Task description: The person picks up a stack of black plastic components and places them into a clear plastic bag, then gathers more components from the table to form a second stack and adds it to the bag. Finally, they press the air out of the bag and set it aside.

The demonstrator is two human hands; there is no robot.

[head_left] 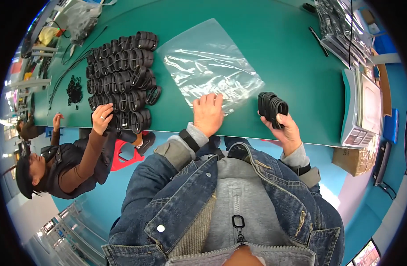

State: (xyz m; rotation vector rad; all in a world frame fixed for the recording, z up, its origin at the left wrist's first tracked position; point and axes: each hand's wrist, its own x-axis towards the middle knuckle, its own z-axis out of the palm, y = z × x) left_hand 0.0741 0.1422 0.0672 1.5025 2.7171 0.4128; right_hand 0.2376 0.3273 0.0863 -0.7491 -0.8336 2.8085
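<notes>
A green tabletop (301, 57) spreads out in front of the fingers, above a blue floor (95, 221). From where I stand, the person's left hand (208, 114) lies palm down on the near edge of a clear plastic bag (212, 57); I cannot tell whether its fingers pinch the film. The bag lies flat, reaching away past those fingertips, shiny and creased, with no printing I can see. The right hand (285, 131), just beyond the table edge, has thumb and fingers closed around a bundle of black loops (269, 105), which stands up from its grip.

To the left of the left fingers, rows of similar black bundles (119, 62) crowd together; a few carry pale marks too small to read. A co-worker's hand (101, 119) touches the nearest row. Right of the right fingers sits a grey device (361, 111) whose front panel has markings I cannot make out, with a cardboard box (355, 160) lower down. Farther off lie a slim black stick (318, 41) and a pile of glossy plastic packets (338, 29).
</notes>
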